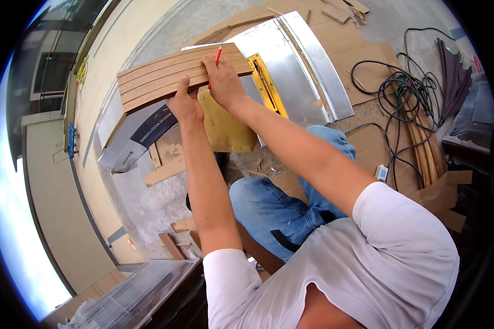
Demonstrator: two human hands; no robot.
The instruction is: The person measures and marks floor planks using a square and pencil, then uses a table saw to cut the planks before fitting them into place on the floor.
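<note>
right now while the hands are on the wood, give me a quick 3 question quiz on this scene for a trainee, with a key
1. Which hand holds the red pencil?
2. True or false: the left hand touches the wood.
3. Which lies nearest the picture's right edge?
a) the wood
b) the coiled cable
c) the red pencil

Key:
1. The right hand.
2. True.
3. b
</note>
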